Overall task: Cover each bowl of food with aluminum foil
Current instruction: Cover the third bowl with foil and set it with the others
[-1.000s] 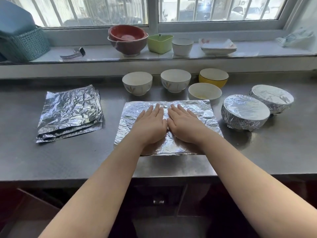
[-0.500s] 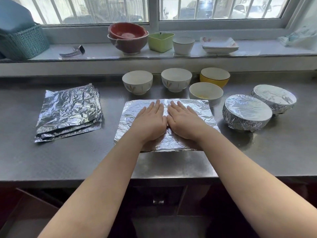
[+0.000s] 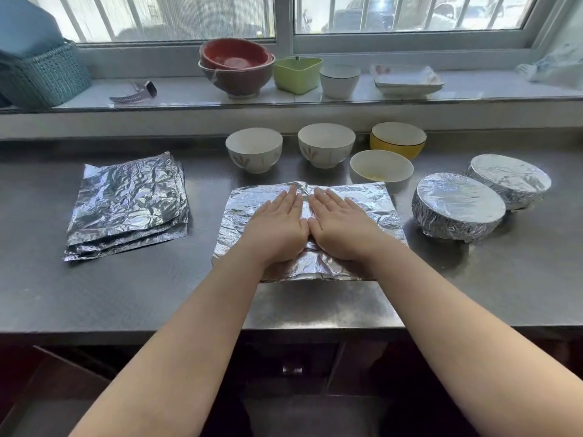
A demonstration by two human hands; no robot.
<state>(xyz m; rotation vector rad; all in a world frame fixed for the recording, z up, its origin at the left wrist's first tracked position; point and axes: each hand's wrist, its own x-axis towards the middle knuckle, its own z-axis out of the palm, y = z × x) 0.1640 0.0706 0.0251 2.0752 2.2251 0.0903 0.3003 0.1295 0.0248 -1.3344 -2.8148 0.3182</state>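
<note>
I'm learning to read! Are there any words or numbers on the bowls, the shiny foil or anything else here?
None: nothing in this view carries readable writing.
The two white bowls show only small leaf-like marks, not letters.
The foil sheet under the left hand and right hand is plain.
The square plate on the sill has a reddish mark too blurred to read.

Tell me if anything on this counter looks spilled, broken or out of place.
Nothing spilled or broken. The only oddity: the foil sheet under the left hand and right hand has a raised crease at its far edge; both hands lie flat on it.
</note>
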